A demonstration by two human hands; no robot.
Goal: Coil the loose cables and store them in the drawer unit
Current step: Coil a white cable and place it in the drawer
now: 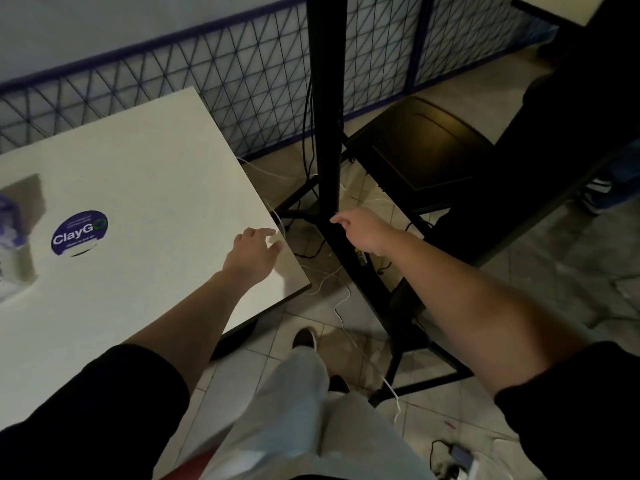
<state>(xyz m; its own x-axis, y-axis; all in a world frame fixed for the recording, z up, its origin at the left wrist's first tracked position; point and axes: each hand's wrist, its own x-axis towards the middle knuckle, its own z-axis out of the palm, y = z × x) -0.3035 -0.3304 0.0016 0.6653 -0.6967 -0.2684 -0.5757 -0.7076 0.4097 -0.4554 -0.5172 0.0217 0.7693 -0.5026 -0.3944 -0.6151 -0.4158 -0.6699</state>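
On the table (pixel 145 174), "ClayGo" sticker (pixel 79 233).

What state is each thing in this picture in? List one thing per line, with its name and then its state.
Left hand: open, over the table corner, holding nothing.
Right hand: reaching toward the black stand, fingers loosely curled, holding nothing.
White cable: uncoiled, trailing loose across the floor.
White table: bare at its right edge, round sticker on top.
Black stand: upright.
Black chair: unoccupied.
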